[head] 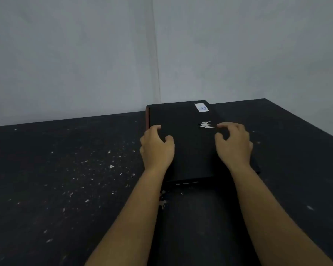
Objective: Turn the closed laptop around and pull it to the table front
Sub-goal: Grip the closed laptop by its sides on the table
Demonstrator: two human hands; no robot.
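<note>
A closed black laptop [188, 150] lies flat on the dark table [65, 179], with one short side facing me and small ports showing on that side. Its lid has a silver logo [206, 125] and a white sticker [201, 107] at the far right corner. A red strip runs along its left edge. My left hand [157, 146] is over the lid's left edge, fingers curled and apart. My right hand [234, 144] is over the right part of the lid, fingers spread like a claw. Neither hand clasps the laptop.
The laptop's far end is close to the grey wall [104, 64] at the back of the table. White flecks are scattered over the tabletop left of the laptop. The table's right edge [304, 120] runs diagonally at the far right.
</note>
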